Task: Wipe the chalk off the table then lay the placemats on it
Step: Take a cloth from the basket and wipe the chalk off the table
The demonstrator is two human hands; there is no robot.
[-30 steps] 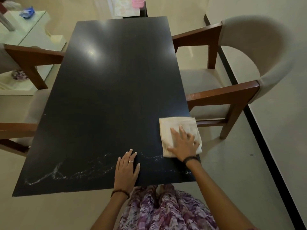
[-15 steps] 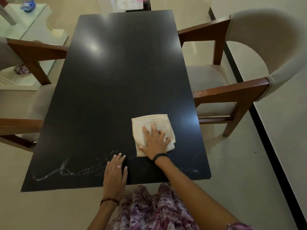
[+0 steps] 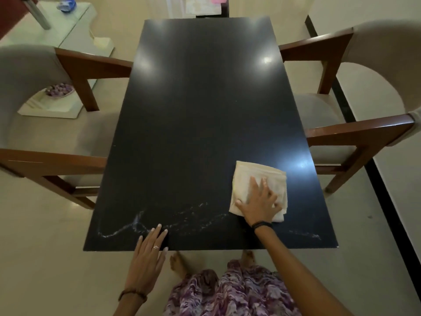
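Black table (image 3: pixel 205 115) stretches away from me, a chair (image 3: pixel 364 124) tucked at each long side and most of its top bare beyond my hands. White chalk (image 3: pixel 159 224) trails along the near edge, with a short streak toward the right corner. My right hand (image 3: pixel 259 201) presses flat, fingers spread, on a folded cream cloth (image 3: pixel 250 176) just beside the chalk's right end. My left hand (image 3: pixel 148 254) rests flat on the near edge, fingertips touching the chalk.
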